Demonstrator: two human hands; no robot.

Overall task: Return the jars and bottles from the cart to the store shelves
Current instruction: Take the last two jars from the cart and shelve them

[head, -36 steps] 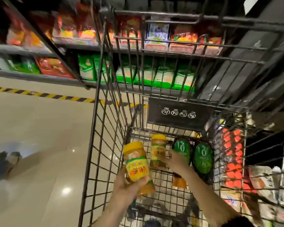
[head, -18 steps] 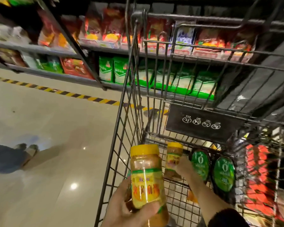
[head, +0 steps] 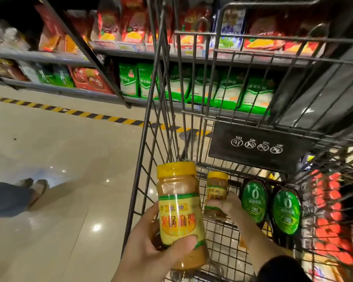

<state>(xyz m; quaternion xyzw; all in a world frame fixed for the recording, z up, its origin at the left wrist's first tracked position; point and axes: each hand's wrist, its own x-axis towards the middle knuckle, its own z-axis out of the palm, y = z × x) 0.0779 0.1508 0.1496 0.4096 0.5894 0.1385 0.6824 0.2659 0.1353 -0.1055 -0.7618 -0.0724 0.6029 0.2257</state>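
My left hand (head: 149, 249) grips a yellow-lidded jar (head: 179, 206) of tan paste with a yellow label, held upright over the near left corner of the wire cart (head: 147, 159). Inside the cart, my right hand (head: 226, 204) is closed around the lower part of a second, similar jar (head: 217, 188). Just right of it, two dark bottles with green oval labels (head: 254, 201) (head: 286, 212) stand against the cart's far wall.
Store shelves (head: 130, 51) across the aisle hold red packets above and green-and-white bags (head: 222, 90) below. A yellow-black stripe (head: 73, 112) runs along the floor. Another person's leg and shoes (head: 29, 190) are at the left. Red packaging (head: 330, 220) shows through the cart's right side.
The left hand has lifted its jar higher and nearer to the camera. The right hand has kept hold of the second jar inside the cart. The view has shifted left.
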